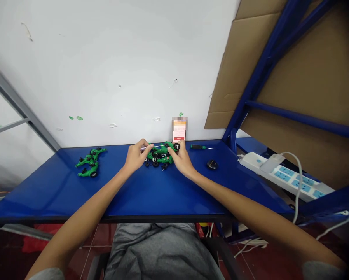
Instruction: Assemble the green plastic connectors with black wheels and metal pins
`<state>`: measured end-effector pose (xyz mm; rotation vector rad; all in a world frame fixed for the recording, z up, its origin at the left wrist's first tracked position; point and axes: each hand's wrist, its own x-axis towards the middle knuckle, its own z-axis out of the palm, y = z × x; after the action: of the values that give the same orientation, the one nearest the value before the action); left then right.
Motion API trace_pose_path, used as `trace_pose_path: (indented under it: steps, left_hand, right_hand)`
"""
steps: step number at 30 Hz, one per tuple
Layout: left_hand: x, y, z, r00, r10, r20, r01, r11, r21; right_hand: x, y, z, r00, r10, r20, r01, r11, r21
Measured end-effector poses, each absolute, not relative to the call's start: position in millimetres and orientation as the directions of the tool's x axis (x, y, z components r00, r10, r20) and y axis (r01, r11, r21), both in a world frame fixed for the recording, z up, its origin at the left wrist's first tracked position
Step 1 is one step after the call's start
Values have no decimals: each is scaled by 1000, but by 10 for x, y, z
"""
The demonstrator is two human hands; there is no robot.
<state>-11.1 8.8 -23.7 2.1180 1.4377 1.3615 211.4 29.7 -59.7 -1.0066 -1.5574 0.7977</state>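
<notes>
My left hand is closed around a slim screwdriver, its thin shaft pointing right. In my right hand is a green plastic part with a black round end that has a white centre. The screwdriver's tip is close to this part; whether it touches is too small to make out. Between and below both hands lies a pile of green and black parts, some with black rings, partly hidden by my fingers. Several similar green parts rest in a group on the left of the blue table.
A phone leans upright against the white wall behind my right hand. Right of it lie a second screwdriver with a green and black handle and a small black round object. A white power strip with cables stands at the right edge.
</notes>
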Motion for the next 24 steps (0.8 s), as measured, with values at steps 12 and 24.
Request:
trace_pose_path:
  steps: [12,24]
  left_hand:
    - [-304,161,-147,292,798,527,548,-591,592]
    - [-267,161,-217,268,809,524,564,-573,595]
  right_hand:
    - [2170,363,-565,-95,894,439,185,449,-874]
    - [2178,368,-559,-59,893,447,201,449,-870]
